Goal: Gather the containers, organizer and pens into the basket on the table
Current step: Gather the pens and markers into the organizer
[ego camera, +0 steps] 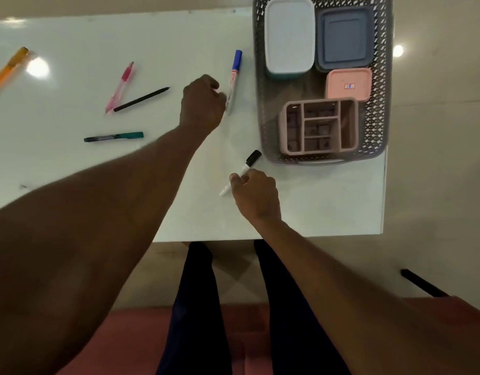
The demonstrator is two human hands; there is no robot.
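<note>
A grey perforated basket (382,109) stands at the table's right end. Inside it are a white-lidded container (289,36), a blue-grey container (344,39), a small pink container (349,83) and a pink organizer (318,125). My left hand (202,104) is closed around the lower end of a blue-capped white marker (234,77) just left of the basket. My right hand (256,196) pinches a black-capped white marker (247,166) near the basket's front corner. A pink pen (121,86), a black pen (141,99), a green marker (113,136) and an orange pen (9,69) lie on the table to the left.
The white table (328,201) ends close to my legs and just right of the basket. A reddish seat (130,342) is under me. A dark bar (422,282) lies on the floor at the right.
</note>
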